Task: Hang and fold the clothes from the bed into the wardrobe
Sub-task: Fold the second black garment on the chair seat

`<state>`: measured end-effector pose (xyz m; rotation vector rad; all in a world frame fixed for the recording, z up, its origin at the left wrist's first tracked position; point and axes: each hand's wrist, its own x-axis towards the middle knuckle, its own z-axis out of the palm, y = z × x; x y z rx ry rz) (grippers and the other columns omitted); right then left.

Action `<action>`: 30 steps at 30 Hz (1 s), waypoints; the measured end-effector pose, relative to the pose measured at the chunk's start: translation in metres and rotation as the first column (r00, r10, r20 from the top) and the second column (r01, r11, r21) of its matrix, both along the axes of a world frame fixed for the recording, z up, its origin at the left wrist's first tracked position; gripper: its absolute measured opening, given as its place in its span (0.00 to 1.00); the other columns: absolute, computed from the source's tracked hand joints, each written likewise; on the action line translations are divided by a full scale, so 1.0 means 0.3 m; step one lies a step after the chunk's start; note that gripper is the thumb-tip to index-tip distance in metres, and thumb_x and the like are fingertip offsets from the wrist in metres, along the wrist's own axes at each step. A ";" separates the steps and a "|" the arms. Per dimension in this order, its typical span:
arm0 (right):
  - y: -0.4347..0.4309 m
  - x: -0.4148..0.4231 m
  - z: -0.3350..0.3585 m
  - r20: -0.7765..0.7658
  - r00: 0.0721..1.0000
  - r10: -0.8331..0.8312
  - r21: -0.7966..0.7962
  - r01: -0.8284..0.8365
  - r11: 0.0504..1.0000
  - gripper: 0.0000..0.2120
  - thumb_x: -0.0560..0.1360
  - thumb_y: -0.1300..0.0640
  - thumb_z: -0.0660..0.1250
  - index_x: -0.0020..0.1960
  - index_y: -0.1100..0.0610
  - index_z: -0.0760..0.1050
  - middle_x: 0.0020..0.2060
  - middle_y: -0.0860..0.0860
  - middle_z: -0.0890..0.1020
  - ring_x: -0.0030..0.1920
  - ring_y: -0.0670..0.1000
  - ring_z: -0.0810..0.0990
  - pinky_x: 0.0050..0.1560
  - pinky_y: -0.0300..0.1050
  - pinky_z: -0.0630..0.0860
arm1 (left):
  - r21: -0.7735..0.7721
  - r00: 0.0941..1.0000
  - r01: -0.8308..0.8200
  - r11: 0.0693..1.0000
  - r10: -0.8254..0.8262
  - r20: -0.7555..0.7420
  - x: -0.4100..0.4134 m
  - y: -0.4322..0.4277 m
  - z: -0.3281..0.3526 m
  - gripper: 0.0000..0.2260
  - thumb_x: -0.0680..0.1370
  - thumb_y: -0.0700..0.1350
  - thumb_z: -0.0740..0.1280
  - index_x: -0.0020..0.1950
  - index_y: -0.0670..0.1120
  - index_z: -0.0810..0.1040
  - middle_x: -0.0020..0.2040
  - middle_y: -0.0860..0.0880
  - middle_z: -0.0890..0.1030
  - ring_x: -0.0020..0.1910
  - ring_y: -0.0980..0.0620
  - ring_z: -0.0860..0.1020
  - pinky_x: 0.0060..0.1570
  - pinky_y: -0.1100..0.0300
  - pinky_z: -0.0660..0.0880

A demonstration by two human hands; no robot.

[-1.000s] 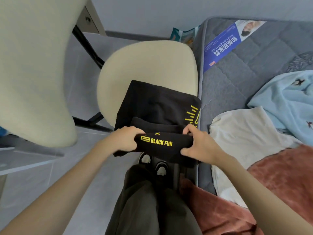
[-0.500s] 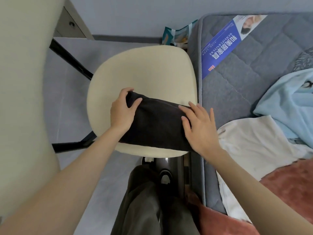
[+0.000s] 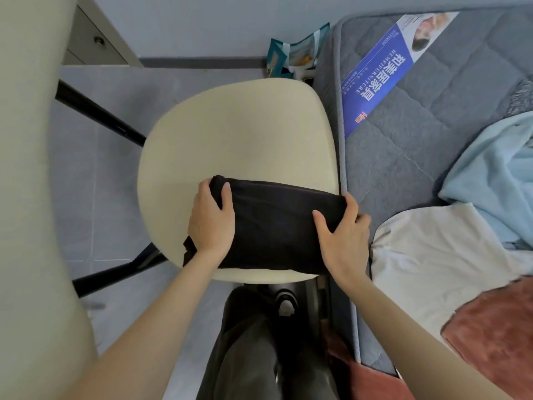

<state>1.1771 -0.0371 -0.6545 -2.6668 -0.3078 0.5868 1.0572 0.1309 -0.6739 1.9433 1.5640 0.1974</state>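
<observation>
A black garment [image 3: 277, 226], folded into a thick oblong bundle, lies across the near half of a cream chair seat [image 3: 239, 134], which stands just beside the bed [image 3: 403, 145] and serves as a folding surface. The left hand [image 3: 212, 220] holds the bundle's left end, thumb over the top and fingers wrapped round the edge. The right hand [image 3: 343, 235] does the same at the right end, thumb laid on the cloth and fingers curled round the far side. Each grip is thus closed on the garment, most likely to keep the soft layers from springing open while the fold is squared or the bundle is lifted. The cloth looks matte and pliant, with rounded edges and a loose corner hanging off the seat's front left. The seat is smooth, rounded and firm, a good backing for pressing folds flat. On the bed's grey quilted mattress a white garment [image 3: 447, 255] lies spread, a pale blue garment [image 3: 496, 168] is crumpled beyond it, and a fuzzy reddish blanket [image 3: 490, 336] sits nearest, so more clothes seem to wait.
</observation>
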 end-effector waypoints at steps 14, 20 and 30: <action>0.055 -0.093 0.030 0.279 0.814 0.509 -0.136 -0.491 0.860 0.23 0.81 0.52 0.53 0.75 0.50 0.63 0.77 0.55 0.57 0.77 0.60 0.53 0.75 0.63 0.48 | 0.281 0.903 0.429 0.859 -0.402 -0.151 0.020 -0.108 0.042 0.19 0.83 0.48 0.52 0.73 0.47 0.66 0.74 0.47 0.67 0.74 0.48 0.63 0.74 0.46 0.55; 0.035 -0.133 -0.083 0.228 0.790 0.569 -0.307 -0.496 0.812 0.25 0.81 0.43 0.46 0.78 0.44 0.52 0.78 0.52 0.55 0.77 0.65 0.46 0.74 0.66 0.44 | 0.193 0.799 0.545 0.816 -0.435 -0.415 -0.030 -0.177 -0.045 0.24 0.82 0.53 0.46 0.78 0.52 0.56 0.78 0.47 0.56 0.78 0.45 0.52 0.74 0.37 0.47; 0.020 -0.109 -0.181 0.287 0.757 0.586 -0.279 -0.520 0.808 0.26 0.80 0.43 0.49 0.78 0.41 0.50 0.78 0.50 0.52 0.77 0.65 0.45 0.71 0.72 0.45 | 0.198 0.809 0.556 0.807 -0.470 -0.353 -0.037 -0.154 -0.168 0.25 0.80 0.53 0.49 0.78 0.56 0.52 0.79 0.48 0.51 0.78 0.46 0.47 0.70 0.31 0.50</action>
